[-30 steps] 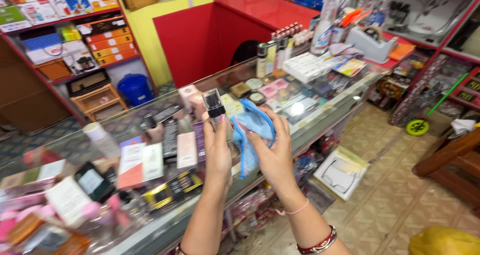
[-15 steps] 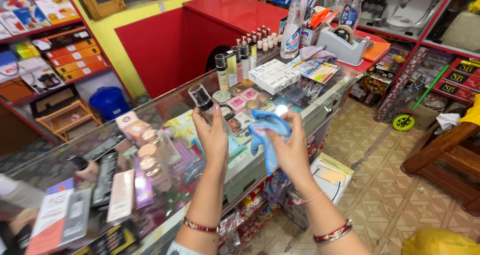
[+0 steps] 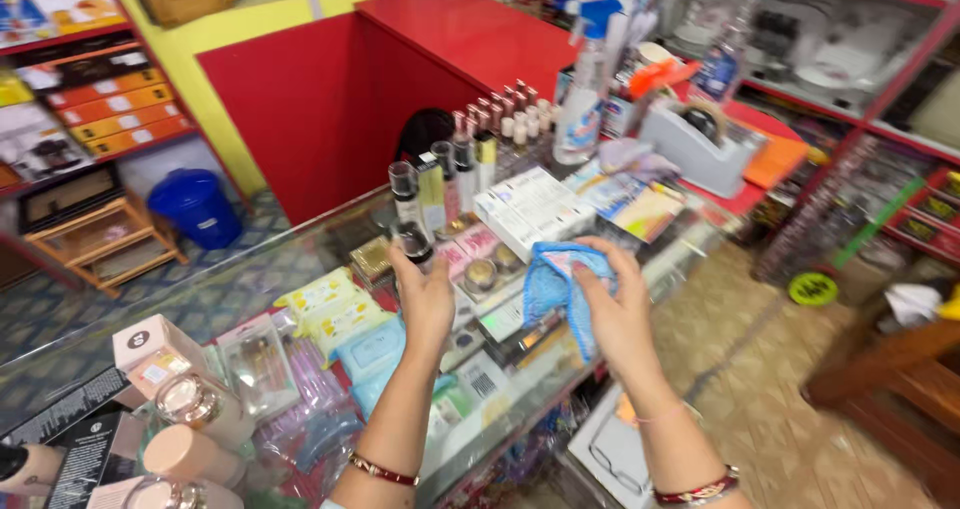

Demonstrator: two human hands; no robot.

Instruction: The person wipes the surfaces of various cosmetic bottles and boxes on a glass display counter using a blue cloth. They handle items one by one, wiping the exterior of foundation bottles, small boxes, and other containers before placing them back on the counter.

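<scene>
- The left hand (image 3: pixel 425 299) was raised over the glass-topped desk (image 3: pixel 250 289), its fingers closed around a small dark bottle (image 3: pixel 413 241) held upright near the fingertips.
- The right hand (image 3: pixel 615 314) gripped a crumpled blue cloth (image 3: pixel 555 289), which hung from the fingers just beside the left hand, above the desk's front edge.
- A red bangle sat on each wrist.
- Behind the held bottle, a row of slim upright bottles (image 3: pixel 450 169) stood on the desk, with smaller red-capped bottles (image 3: pixel 505 114) further back.
- A white flat box (image 3: pixel 530 209) lay just right of that row, near some colourful printed sheets (image 3: pixel 635 204).
- A spray bottle with a blue trigger (image 3: pixel 585 79) stood behind the box, and a grey tape dispenser (image 3: pixel 700 139) sat well to its right.
- Yellow and blue soft packets (image 3: pixel 335 314) lay left of the left hand; round peach-coloured jars (image 3: pixel 185 429) stood at the near left.
- A blue bucket (image 3: pixel 195 204) stood on the floor beyond the desk, beside a red counter wall (image 3: pixel 300 109).
</scene>
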